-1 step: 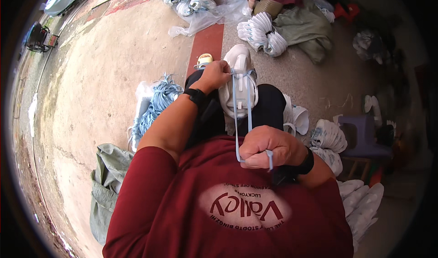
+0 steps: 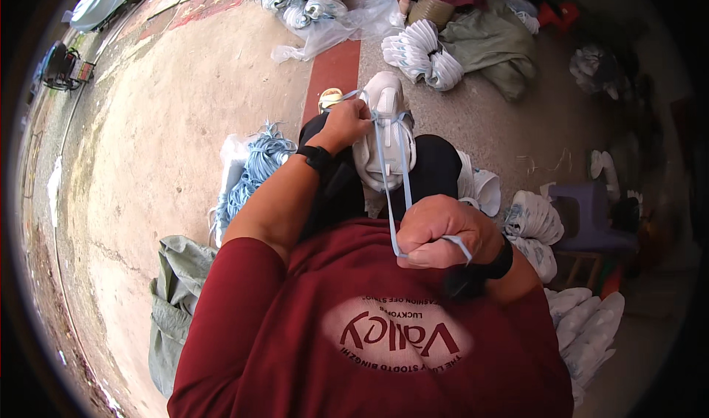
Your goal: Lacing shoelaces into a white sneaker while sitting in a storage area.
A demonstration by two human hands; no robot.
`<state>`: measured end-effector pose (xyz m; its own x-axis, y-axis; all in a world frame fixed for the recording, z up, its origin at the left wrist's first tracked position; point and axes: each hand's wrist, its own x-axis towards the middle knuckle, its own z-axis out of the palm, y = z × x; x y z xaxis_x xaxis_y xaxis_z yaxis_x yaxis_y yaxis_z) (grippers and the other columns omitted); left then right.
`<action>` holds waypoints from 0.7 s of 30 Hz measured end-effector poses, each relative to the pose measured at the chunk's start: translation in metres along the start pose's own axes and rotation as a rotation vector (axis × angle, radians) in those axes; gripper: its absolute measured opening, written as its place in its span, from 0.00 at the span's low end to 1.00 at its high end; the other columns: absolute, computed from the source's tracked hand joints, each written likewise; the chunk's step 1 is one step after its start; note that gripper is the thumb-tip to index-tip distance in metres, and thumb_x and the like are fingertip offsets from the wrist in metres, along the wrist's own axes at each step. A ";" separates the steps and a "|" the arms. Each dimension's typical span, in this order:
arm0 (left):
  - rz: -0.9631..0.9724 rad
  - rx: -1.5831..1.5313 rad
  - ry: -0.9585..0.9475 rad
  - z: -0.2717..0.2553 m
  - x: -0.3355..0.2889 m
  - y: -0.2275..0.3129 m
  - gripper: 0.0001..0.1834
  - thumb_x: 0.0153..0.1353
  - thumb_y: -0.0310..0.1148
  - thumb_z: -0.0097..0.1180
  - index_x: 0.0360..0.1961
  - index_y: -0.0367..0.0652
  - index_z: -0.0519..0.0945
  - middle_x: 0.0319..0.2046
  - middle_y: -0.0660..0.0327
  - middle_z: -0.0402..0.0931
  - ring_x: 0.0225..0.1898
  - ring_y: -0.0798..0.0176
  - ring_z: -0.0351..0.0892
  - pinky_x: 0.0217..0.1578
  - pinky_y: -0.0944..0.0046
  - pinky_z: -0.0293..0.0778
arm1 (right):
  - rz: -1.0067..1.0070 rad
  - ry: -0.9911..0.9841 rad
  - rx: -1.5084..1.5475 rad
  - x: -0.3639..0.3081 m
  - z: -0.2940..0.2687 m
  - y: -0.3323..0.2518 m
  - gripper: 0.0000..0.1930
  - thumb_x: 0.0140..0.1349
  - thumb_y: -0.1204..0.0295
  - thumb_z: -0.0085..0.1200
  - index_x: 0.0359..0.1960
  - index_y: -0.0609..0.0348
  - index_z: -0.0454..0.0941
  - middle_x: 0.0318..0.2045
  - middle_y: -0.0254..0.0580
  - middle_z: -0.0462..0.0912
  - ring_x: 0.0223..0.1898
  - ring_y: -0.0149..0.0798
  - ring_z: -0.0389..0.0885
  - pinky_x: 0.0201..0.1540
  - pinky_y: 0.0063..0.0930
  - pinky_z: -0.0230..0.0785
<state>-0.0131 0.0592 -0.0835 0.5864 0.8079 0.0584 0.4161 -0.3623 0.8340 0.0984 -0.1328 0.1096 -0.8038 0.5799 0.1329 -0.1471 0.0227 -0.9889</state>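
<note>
The shoe lies before you, between your knees; the lace bundle is to your left (beside your forearm), the stool right, a shoe-part bundle farther ahead.

The person wears a maroon T-shirt with loose short sleeves. Across its front sits a whitish oval print bearing large maroon lettering and smaller black lettering, upside down from this view. A black watch-like band circles the left wrist, another black band the right. The trousers are dark, nearly black.
</note>
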 end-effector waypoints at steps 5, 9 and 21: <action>0.588 -0.186 0.047 -0.029 -0.054 0.088 0.18 0.45 0.22 0.50 0.42 0.38 0.74 0.38 0.58 0.75 0.37 0.62 0.74 0.34 0.69 0.69 | -0.062 0.488 0.278 -0.029 -0.004 0.020 0.17 0.61 0.73 0.41 0.14 0.54 0.55 0.12 0.24 0.54 0.14 0.20 0.50 0.16 0.19 0.40; 0.589 -0.390 -0.259 -0.047 -0.105 0.152 0.13 0.54 0.29 0.54 0.41 0.38 0.75 0.33 0.56 0.75 0.34 0.64 0.74 0.32 0.68 0.70 | -0.178 0.735 0.356 -0.037 -0.010 0.044 0.15 0.63 0.71 0.41 0.16 0.53 0.59 0.13 0.25 0.56 0.14 0.20 0.51 0.16 0.17 0.41; 0.311 -0.661 0.129 0.001 -0.105 0.166 0.09 0.63 0.31 0.50 0.32 0.35 0.75 0.18 0.67 0.73 0.17 0.79 0.66 0.18 0.79 0.61 | -0.315 1.124 0.233 -0.020 -0.006 0.069 0.16 0.67 0.60 0.40 0.41 0.60 0.74 0.18 0.23 0.65 0.18 0.17 0.56 0.21 0.13 0.47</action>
<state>-0.0044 -0.0862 0.0486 0.5058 0.7765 0.3757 -0.2853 -0.2604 0.9224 0.1072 -0.1379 0.0379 0.2259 0.9668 0.1195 -0.4421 0.2111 -0.8718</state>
